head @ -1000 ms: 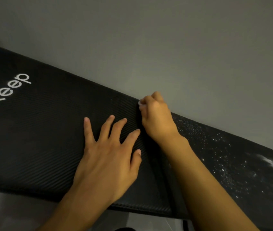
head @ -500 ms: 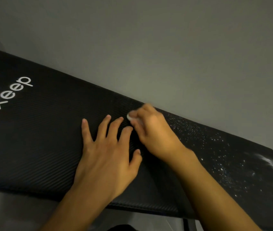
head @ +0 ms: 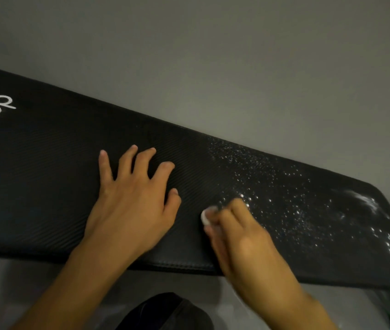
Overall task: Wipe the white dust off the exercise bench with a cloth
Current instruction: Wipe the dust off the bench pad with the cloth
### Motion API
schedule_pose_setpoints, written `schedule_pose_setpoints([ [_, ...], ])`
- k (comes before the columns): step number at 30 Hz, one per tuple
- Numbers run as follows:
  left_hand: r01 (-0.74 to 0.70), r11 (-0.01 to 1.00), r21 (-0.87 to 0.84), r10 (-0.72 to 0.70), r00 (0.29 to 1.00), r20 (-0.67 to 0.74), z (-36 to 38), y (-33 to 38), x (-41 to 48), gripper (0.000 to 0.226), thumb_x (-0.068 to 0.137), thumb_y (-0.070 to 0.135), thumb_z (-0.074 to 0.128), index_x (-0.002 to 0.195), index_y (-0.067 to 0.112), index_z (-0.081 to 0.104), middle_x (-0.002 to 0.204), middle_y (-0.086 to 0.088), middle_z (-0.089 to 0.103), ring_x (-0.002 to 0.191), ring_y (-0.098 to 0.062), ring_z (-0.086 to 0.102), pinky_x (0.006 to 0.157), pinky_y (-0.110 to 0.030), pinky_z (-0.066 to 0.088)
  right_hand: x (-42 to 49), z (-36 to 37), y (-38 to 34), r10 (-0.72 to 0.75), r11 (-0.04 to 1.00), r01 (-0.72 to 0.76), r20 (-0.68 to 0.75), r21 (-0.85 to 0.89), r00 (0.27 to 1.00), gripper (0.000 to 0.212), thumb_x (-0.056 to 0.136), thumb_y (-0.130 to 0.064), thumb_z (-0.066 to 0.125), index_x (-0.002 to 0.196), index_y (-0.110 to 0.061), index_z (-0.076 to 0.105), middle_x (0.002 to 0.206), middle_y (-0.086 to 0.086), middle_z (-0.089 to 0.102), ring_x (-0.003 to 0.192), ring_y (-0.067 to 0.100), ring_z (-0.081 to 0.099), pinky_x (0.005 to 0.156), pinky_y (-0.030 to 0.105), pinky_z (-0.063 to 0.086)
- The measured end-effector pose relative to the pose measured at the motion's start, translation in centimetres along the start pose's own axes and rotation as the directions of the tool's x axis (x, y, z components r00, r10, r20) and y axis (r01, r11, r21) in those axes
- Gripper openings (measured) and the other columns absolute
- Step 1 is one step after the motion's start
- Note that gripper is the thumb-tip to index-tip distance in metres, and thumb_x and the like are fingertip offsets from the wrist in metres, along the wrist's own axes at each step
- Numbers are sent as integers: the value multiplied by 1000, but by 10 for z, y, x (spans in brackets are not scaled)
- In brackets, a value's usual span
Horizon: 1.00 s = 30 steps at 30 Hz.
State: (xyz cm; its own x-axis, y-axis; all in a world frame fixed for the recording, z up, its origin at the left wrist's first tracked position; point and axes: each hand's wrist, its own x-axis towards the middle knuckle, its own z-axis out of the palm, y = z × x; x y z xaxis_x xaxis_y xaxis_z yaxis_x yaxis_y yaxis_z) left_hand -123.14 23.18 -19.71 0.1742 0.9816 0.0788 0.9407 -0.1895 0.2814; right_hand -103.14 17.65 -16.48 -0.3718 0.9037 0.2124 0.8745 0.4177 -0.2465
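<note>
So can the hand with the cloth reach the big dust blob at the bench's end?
Probably yes. The right hand holds the cloth at the edge of the dust, and only specks lie on the bench between it and the blob. The left hand rests on the other side.

My right hand [head: 241,236] has slid from the far edge of the exercise bench [head: 46,186] down to the near edge, pulling the cloth [head: 205,217] along. It is now by the white dust [head: 272,186], apart from my left hand [head: 132,206]
</note>
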Motion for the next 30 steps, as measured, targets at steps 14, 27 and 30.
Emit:
schedule_pose_setpoints([
  [14, -16, 999, 36, 14, 999, 45, -9, 30, -2, 55, 98, 53, 31, 150, 43, 41, 162, -10, 31, 153, -34, 21, 121, -70, 11, 3, -1, 25, 80, 995, -87, -120, -53, 990, 25, 104, -28, 45, 109, -9, 61, 99, 2, 46, 70, 20, 53, 60, 40, 52],
  [27, -40, 997, 63, 41, 999, -8, 12, 38, -5, 66, 95, 59, 9, 155, 47, 32, 166, -15, 27, 155, -40, 16, 118, -75, 7, 21, -1, 31, 74, 996, -79, -104, -45, 992, 18, 103, -21, 52, 109, -7, 62, 102, 3, 48, 72, 21, 55, 64, 40, 54],
  [30, -51, 997, 66, 52, 998, -20, 14, 35, -6, 62, 96, 58, 15, 152, 45, 39, 163, -17, 33, 153, -41, 22, 117, -76, 11, 16, 1, 21, 10, 1000, -11, -34, -28, 999, 17, 105, -21, 49, 111, -9, 60, 102, 2, 45, 74, 20, 53, 66, 40, 52],
])
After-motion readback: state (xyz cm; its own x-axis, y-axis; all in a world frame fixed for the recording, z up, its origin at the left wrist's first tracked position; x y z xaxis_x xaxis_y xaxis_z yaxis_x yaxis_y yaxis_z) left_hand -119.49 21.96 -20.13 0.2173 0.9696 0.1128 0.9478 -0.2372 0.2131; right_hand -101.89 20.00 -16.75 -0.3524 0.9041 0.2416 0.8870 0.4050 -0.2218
